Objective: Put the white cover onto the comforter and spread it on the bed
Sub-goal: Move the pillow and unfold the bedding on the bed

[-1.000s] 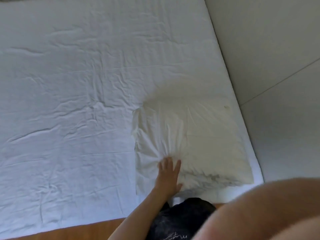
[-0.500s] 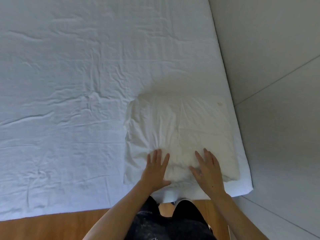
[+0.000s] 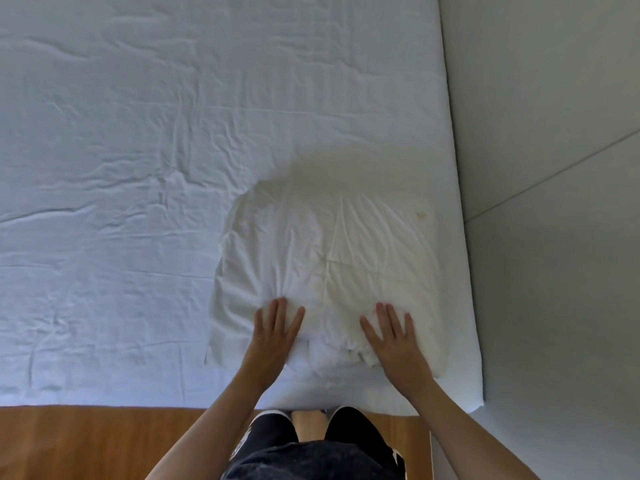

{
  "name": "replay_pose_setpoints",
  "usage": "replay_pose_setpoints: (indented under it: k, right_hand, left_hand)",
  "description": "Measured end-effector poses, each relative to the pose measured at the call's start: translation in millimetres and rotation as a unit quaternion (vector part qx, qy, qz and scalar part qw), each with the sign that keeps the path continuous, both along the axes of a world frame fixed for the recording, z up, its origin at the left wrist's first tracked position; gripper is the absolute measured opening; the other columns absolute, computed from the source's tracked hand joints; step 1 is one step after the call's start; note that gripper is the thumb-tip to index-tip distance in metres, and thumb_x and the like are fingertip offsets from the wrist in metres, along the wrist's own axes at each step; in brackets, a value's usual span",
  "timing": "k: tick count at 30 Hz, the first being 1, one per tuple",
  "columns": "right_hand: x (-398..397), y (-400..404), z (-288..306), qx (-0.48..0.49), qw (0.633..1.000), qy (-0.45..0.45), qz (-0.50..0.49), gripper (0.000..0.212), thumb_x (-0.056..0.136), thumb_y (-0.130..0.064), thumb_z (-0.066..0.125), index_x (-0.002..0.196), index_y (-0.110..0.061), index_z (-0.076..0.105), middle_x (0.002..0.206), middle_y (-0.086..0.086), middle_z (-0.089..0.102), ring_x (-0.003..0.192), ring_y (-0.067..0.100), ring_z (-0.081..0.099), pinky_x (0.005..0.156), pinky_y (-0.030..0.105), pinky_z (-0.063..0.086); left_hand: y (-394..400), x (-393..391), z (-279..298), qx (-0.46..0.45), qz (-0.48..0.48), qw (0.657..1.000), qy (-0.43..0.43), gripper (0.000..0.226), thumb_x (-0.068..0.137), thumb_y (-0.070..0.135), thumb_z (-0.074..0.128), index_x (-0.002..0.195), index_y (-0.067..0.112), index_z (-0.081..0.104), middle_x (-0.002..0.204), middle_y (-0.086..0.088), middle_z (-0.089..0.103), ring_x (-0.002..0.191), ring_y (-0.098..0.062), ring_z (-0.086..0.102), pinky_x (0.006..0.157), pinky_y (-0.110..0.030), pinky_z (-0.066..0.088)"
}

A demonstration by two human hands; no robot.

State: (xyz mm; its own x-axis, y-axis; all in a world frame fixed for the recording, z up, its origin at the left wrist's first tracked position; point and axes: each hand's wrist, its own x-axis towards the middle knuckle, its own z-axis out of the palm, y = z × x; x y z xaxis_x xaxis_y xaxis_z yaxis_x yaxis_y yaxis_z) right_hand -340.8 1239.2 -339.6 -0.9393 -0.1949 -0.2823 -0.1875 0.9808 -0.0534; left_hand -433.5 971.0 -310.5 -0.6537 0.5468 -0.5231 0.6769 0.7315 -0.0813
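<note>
A big bed (image 3: pixel 173 168) fills most of the head view. Its white sheet is full of small wrinkles. The near edge of the bed runs across the bottom, and a strip of brown wood floor (image 3: pixel 86 441) shows below it. The right edge of the bed runs up the picture beside a pale grey wall (image 3: pixel 554 133). The near right corner of the bed sits just beside that wall.

A folded white bundle (image 3: pixel 329 265) lies on the bed by that near right corner. It looks soft and puffy, with creases across its top. I cannot tell if it is the cover or the comforter. Its right side comes near the right edge of the bed, and its near side stops a little before the near edge. All the bed to the left of it and beyond it is flat sheet.

The left hand (image 3: pixel 275 336) lies flat on the near left part of the bundle. Its fingers (image 3: pixel 281 311) are straight and spread a little apart, holding nothing. The cloth bunches into small folds at their tips.

The right hand (image 3: pixel 393 337) lies flat on the near right part of the bundle. Its fingers are straight and a little apart too, pressing down on the cloth.

The two hands are apart, with a lump of cloth between them. The person stands at the near edge, and dark shorts (image 3: pixel 311 452) show at the bottom.
</note>
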Motion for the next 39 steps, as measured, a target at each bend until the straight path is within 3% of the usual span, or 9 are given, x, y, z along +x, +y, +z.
replay_pose_setpoints:
  k: [7, 14, 16, 18, 23, 28, 31, 34, 39]
  right_hand:
    - [-35.4, 31.3, -18.9, -0.010, 0.994, 0.107, 0.030, 0.048, 0.097, -0.019, 0.036, 0.145, -0.018, 0.036, 0.138, 0.024, 0.049, 0.124, 0.038, 0.052, 0.099, 0.056, 0.043]
    - [-74.8, 57.0, 8.4, -0.131, 0.988, 0.071, 0.026, 0.068, 0.077, -0.035, 0.060, 0.139, -0.016, 0.039, 0.131, 0.017, 0.055, 0.120, 0.034, 0.053, 0.102, 0.047, 0.042]
    - [-57.6, 53.3, 15.4, -0.172, 0.984, 0.033, 0.029, 0.082, 0.072, -0.051, 0.069, 0.141, -0.016, 0.039, 0.140, 0.014, 0.047, 0.130, 0.031, 0.043, 0.111, 0.047, 0.032]
    - [-35.4, 48.0, 19.6, -0.193, 0.981, 0.008, 0.025, 0.082, 0.082, -0.066, 0.057, 0.145, -0.018, 0.038, 0.151, 0.012, 0.036, 0.140, 0.028, 0.032, 0.115, 0.047, 0.022]
    - [-14.8, 37.4, 23.7, -0.199, 0.963, 0.041, -0.177, 0.054, 0.100, -0.052, 0.026, 0.144, -0.023, 0.038, 0.153, 0.013, 0.033, 0.141, 0.031, 0.029, 0.114, 0.051, 0.020]
    - [-13.0, 17.2, 24.4, -0.179, 0.873, 0.020, -0.453, 0.087, 0.086, -0.074, 0.037, 0.150, -0.017, 0.026, 0.156, 0.015, 0.023, 0.143, 0.031, 0.023, 0.116, 0.048, 0.017]
    - [-7.7, 10.6, 28.1, -0.234, 0.761, -0.025, -0.604, 0.114, 0.066, -0.082, 0.054, 0.153, -0.022, 0.010, 0.157, 0.011, 0.022, 0.143, 0.029, 0.025, 0.115, 0.050, 0.024]
    - [-6.2, 6.6, 29.9, -0.261, 0.708, -0.056, -0.654, 0.118, 0.065, -0.076, 0.066, 0.153, -0.027, 0.005, 0.152, 0.010, 0.031, 0.136, 0.032, 0.037, 0.106, 0.050, 0.035]
    - [-29.0, 25.4, 33.2, -0.352, 0.631, -0.115, -0.681, 0.114, 0.065, -0.052, 0.082, 0.152, -0.025, 0.015, 0.147, 0.008, 0.040, 0.128, 0.032, 0.045, 0.105, 0.044, 0.039]
  left_hand:
    - [13.0, -42.2, -7.0, 0.108, 0.004, 0.991, 0.085, 0.050, 0.083, 0.005, 0.030, 0.132, 0.007, 0.043, 0.106, -0.016, 0.062, 0.090, -0.036, 0.061, 0.070, -0.042, 0.052]
    - [27.4, -82.5, 7.3, 0.158, 0.054, 0.983, 0.073, 0.048, 0.052, 0.000, 0.070, 0.099, 0.009, 0.062, 0.087, -0.007, 0.057, 0.074, -0.028, 0.056, 0.056, -0.036, 0.050]
    - [22.1, -72.1, 7.6, 0.175, 0.056, 0.980, 0.075, 0.051, 0.051, 0.001, 0.069, 0.100, 0.008, 0.061, 0.090, -0.008, 0.056, 0.076, -0.029, 0.055, 0.059, -0.036, 0.051]
    - [10.4, -51.8, 5.0, 0.198, 0.043, 0.976, 0.085, 0.053, 0.061, 0.008, 0.064, 0.114, 0.006, 0.056, 0.104, -0.013, 0.057, 0.088, -0.033, 0.059, 0.074, -0.042, 0.053]
    - [-13.1, 5.5, -2.1, 0.141, -0.001, 0.987, 0.079, 0.093, 0.077, 0.051, 0.064, 0.146, 0.000, 0.029, 0.149, -0.033, 0.030, 0.137, -0.049, 0.031, 0.105, -0.066, 0.032]
    - [-12.4, 20.6, -15.2, 0.085, -0.036, 0.996, 0.015, 0.123, 0.062, 0.078, 0.065, 0.151, 0.007, 0.019, 0.153, -0.037, 0.014, 0.140, -0.052, 0.019, 0.107, -0.068, 0.027]
    - [-8.7, 14.2, -25.7, 0.028, -0.040, 0.999, -0.001, 0.127, 0.060, 0.070, 0.073, 0.151, 0.007, 0.012, 0.151, -0.040, 0.008, 0.140, -0.054, 0.017, 0.109, -0.069, 0.022]
    - [-1.8, 7.5, -32.7, -0.010, -0.058, 0.998, 0.021, 0.109, 0.070, 0.049, 0.076, 0.149, 0.009, 0.013, 0.150, -0.043, 0.006, 0.140, -0.055, 0.016, 0.110, -0.068, 0.020]
    - [-1.1, -25.6, -23.7, 0.120, -0.030, 0.992, 0.035, 0.078, 0.052, 0.008, 0.081, 0.122, 0.018, 0.048, 0.129, -0.029, 0.052, 0.114, -0.042, 0.057, 0.090, -0.051, 0.049]
